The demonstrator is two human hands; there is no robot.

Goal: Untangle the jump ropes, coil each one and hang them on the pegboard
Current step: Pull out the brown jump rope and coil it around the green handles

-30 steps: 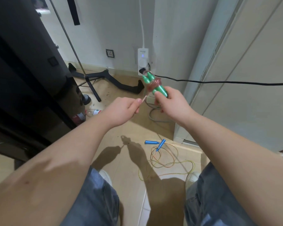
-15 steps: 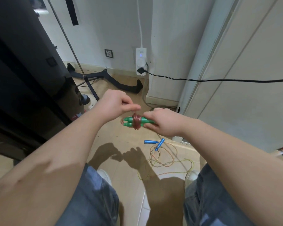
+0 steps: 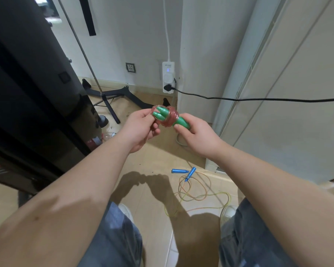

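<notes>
Bundle lifted since half a second ago: right hand (image 3: 197, 135) curled round the green handles (image 3: 161, 115) at the butt, red rope (image 3: 171, 118) wound just ahead of that grip, left hand (image 3: 141, 130) pinching its last loop by the tips, so first coil looks nearly done.

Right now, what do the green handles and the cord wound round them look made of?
Green handles: probably hard plastic, smooth with a soft sheen. Reddish cord: looks like translucent glossy vinyl, possibly coated wire; highlights glint along its coils.
</notes>
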